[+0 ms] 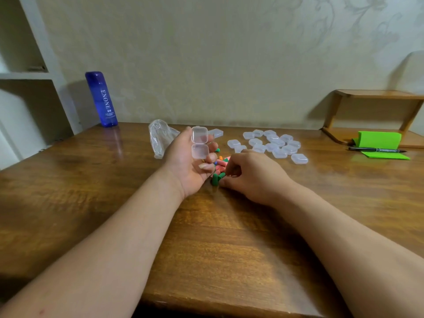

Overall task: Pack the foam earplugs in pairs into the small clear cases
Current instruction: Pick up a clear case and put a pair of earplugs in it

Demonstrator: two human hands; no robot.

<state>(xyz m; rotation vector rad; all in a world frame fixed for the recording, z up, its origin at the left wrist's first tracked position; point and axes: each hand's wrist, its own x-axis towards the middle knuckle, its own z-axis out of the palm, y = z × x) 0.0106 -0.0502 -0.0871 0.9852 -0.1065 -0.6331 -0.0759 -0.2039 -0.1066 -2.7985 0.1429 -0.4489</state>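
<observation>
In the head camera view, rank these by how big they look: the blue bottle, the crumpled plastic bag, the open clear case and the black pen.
Largest to smallest as they appear:
1. blue bottle
2. crumpled plastic bag
3. open clear case in the left hand
4. black pen: long but very thin, so its place below the case is uncertain.

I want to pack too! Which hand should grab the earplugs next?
Probably the right hand: its fingers already touch the green earplugs, while the left hand is busy holding the open clear case.

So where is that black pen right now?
The black pen lies at the far right of the table, on the green paper just in front of the small wooden shelf, right of the clear cases.
</observation>
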